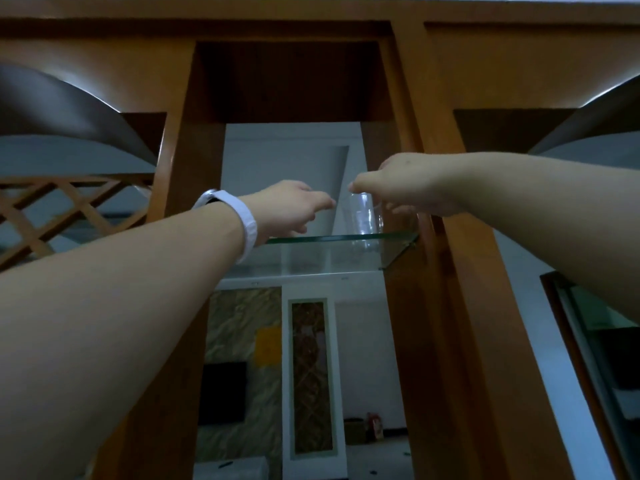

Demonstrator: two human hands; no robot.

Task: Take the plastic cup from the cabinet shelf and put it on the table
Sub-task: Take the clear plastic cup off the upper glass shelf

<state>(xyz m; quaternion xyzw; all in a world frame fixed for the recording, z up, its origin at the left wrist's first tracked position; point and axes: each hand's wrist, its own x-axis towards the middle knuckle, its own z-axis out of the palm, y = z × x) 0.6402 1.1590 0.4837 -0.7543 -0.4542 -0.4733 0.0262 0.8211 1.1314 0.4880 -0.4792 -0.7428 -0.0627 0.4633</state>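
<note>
A clear plastic cup point(363, 216) stands upright on the glass shelf point(311, 252) of a wooden cabinet, toward the shelf's right side. My right hand point(405, 185) reaches in from the right and wraps the cup's upper part, thumb at the left of the rim and fingers curled around the right side. My left hand point(291, 206), with a white band on the wrist, is stretched over the shelf's left half. It holds nothing, and its fingertips stop a little short of the cup's left side.
Wooden cabinet posts point(443, 237) close in the shelf bay on both sides, with a dark recess above. A wooden lattice panel point(52, 209) sits at the left. Through the bay a room with a white doorframe point(308, 375) shows below.
</note>
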